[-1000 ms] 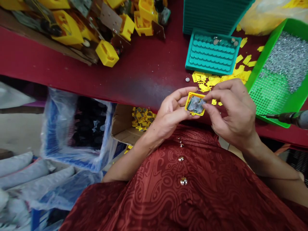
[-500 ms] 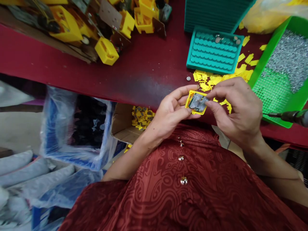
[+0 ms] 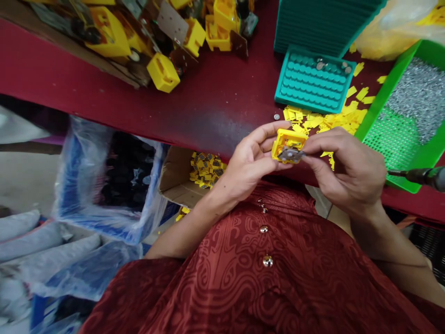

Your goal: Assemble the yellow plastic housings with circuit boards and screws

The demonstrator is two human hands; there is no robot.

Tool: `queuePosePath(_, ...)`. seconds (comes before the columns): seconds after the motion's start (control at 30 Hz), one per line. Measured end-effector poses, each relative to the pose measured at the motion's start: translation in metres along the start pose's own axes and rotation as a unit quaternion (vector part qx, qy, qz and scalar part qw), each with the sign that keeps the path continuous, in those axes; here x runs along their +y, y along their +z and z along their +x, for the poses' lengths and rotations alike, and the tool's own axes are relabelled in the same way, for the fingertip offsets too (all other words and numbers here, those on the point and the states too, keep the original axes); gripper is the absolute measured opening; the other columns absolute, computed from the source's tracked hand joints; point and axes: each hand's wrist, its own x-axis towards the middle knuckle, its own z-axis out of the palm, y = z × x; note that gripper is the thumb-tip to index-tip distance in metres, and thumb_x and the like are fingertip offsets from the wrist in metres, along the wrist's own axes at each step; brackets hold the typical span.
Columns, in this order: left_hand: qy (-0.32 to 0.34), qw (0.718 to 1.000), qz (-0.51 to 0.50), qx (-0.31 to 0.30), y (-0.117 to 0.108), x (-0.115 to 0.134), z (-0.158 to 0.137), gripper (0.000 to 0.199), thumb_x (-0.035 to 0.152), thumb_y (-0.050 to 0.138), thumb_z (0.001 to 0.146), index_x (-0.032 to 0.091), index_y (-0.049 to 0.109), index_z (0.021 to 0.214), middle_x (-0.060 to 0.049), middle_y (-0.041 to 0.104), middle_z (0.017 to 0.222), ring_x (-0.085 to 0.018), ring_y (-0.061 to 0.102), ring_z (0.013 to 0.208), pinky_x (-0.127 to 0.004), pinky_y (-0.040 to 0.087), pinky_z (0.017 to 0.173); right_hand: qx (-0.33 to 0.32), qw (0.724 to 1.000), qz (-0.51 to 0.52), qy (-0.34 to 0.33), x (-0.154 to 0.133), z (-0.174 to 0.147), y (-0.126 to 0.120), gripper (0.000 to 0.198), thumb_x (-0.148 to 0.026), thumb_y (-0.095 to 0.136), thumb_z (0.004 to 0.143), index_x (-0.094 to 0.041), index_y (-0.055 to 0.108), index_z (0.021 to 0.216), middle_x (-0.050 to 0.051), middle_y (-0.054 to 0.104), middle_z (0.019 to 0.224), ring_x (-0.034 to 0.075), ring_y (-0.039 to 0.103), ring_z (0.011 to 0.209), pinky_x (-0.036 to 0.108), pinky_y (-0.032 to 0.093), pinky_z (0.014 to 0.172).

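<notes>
My left hand is closed around a small yellow plastic housing, its open side facing up. Inside it a grey-and-dark circuit board sits tilted, so part of the yellow interior shows behind it. My right hand pinches the board's right edge between thumb and forefinger. Just beyond my hands, loose yellow plastic pieces are scattered on the dark red table. One small round metal disc lies beside them.
A teal tray with a few round discs stands beyond my hands, before stacked trays. At right are a green basket of screws and a screwdriver tip. Yellow housings fill the far left; a cardboard box sits below.
The circuit board lay nearly flat in the yellow housing and now tilts, exposing the inside. My right hand has shifted slightly right and nearer me, its pinch kept. The view has moved a little.
</notes>
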Motion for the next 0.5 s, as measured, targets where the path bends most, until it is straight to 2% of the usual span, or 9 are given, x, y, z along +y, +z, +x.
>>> queuePosePath(0.1, 0.003, 1.000, -0.001, -0.007, -0.001, 0.002, -0.002, 0.053, 0.025, 0.080, 0.078, 0.022, 0.067, 0.130, -0.005, 0.080, 0.120, -0.026, 0.079, 0.114, -0.037, 0.067, 0.096, -0.028, 0.998, -0.009, -0.046, 0.002, 0.002, -0.004, 0.007, -0.014, 0.067, 0.100, -0.021, 0.067, 0.102, 0.001, 0.077, 0.094, 0.016, 0.074, 0.085, 0.033, 0.061, 0.079)
queuePosePath(0.27, 0.010, 1.000, 0.026, 0.007, 0.000, 0.003, -0.004, 0.050, 0.024, 0.071, 0.082, 0.023, 0.065, 0.132, -0.004, 0.080, 0.122, -0.027, 0.077, 0.120, -0.040, 0.063, 0.103, -0.077, 0.992, -0.053, -0.084, -0.005, 0.000, -0.009, 0.015, -0.008, 0.063, 0.100, -0.022, 0.068, 0.103, 0.002, 0.081, 0.105, 0.017, 0.074, 0.093, 0.034, 0.062, 0.084)
queuePosePath(0.5, 0.013, 0.999, 0.036, 0.014, 0.002, 0.001, -0.003, 0.050, 0.024, 0.074, 0.084, 0.023, 0.064, 0.133, -0.006, 0.080, 0.126, -0.025, 0.077, 0.120, -0.040, 0.062, 0.106, -0.078, 0.992, -0.085, -0.056, -0.013, -0.002, -0.009, 0.020, -0.004, 0.064, 0.099, -0.022, 0.069, 0.107, 0.001, 0.081, 0.105, 0.016, 0.074, 0.092, 0.034, 0.061, 0.084)
